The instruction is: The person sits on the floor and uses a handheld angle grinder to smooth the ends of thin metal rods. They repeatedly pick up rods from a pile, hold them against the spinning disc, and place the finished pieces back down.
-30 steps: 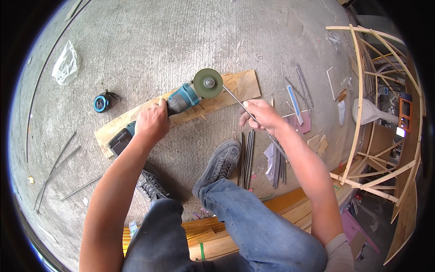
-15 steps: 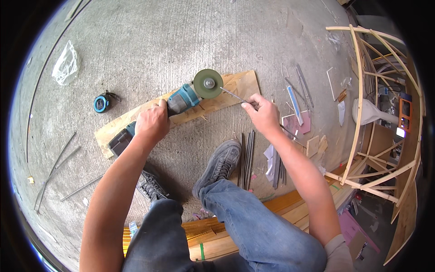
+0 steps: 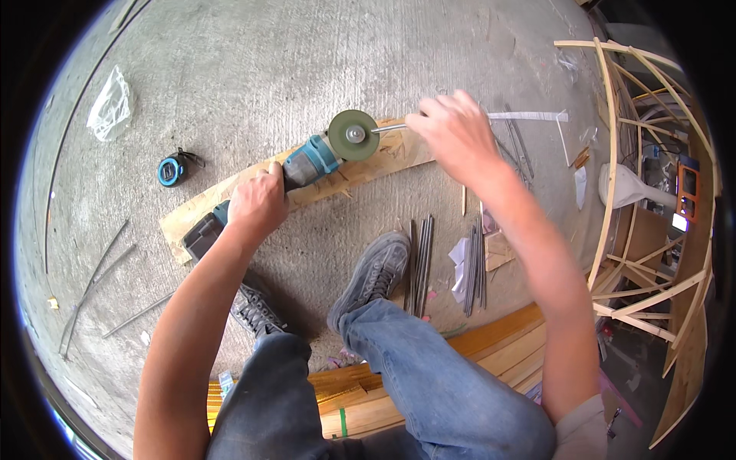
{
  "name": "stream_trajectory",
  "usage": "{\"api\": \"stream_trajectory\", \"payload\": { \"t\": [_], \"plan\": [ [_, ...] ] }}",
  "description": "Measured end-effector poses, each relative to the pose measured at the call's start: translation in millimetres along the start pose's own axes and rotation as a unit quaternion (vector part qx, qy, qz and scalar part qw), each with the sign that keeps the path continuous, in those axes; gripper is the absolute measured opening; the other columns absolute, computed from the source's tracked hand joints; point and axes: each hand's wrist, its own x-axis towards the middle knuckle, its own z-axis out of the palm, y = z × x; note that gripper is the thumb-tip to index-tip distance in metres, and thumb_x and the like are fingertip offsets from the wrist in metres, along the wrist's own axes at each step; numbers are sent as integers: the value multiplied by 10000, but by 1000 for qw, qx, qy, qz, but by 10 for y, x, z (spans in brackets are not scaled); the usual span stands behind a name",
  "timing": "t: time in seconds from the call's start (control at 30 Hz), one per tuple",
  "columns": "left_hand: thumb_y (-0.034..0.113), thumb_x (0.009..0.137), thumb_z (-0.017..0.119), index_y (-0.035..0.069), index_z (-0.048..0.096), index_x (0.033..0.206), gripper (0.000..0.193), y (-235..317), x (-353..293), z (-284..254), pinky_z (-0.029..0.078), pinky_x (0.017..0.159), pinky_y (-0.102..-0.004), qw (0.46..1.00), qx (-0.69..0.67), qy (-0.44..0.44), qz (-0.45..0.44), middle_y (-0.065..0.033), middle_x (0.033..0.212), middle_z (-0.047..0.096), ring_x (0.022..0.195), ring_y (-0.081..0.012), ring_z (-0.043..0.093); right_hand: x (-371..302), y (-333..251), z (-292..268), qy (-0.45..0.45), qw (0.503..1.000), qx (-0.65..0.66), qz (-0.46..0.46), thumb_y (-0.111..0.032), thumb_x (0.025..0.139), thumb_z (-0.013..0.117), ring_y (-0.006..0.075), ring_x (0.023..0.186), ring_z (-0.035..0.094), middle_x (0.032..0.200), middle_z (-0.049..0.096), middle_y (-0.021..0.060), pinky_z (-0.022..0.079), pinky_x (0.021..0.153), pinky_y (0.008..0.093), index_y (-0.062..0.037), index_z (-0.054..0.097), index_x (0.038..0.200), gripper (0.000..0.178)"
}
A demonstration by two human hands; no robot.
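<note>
My left hand (image 3: 259,201) is wrapped round the body of a teal and black cordless angle grinder (image 3: 313,161), which lies across a wooden board (image 3: 402,153) on the floor. Its round green disc (image 3: 353,136) faces up at the far end. Beyond it to the right, my right hand (image 3: 456,134), a little blurred, pinches a thin metal rod (image 3: 389,127). The rod's left end meets the disc's right edge or lies very near it; contact is hard to tell. On the other side of my fist a pale streak runs right, apparently the rod smeared by motion.
Dark metal rods (image 3: 419,264) lie by my right shoe (image 3: 373,276), with another bundle (image 3: 474,268) further right. A blue tape measure (image 3: 171,171) and a clear plastic bag (image 3: 113,103) are at left. A wooden slat frame (image 3: 603,153) stands at right; planks (image 3: 491,345) lie beneath my legs.
My right hand has moved up and slightly right, turning the rod from a slant to nearly level. My left hand and the grinder have stayed almost where they were.
</note>
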Motion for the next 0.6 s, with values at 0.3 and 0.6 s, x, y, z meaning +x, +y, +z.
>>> {"api": "stream_trajectory", "payload": {
  "t": [0.3, 0.6],
  "plan": [
    [227, 851, 649, -5, 504, 1100, 369, 11, -12, -22, 531, 815, -482, 1000, -1, -13, -9, -236, 960, 676, 918, -408, 674, 551, -61, -299, -184, 980, -65, -39, -119, 839, 636, 212, 876, 671, 843, 685, 46, 478, 800, 349, -127, 714, 798, 89],
    [226, 849, 652, -2, 509, 1080, 355, 4, 26, 44, 529, 809, -485, 1000, 2, 5, 13, -232, 945, 675, 903, -411, 669, -819, 882, 117, 158, 834, 280, 449, -263, 1013, 566, 221, 932, 677, 999, 717, 116, 532, 799, 375, -26, 654, 1168, 296]
  ]
}}
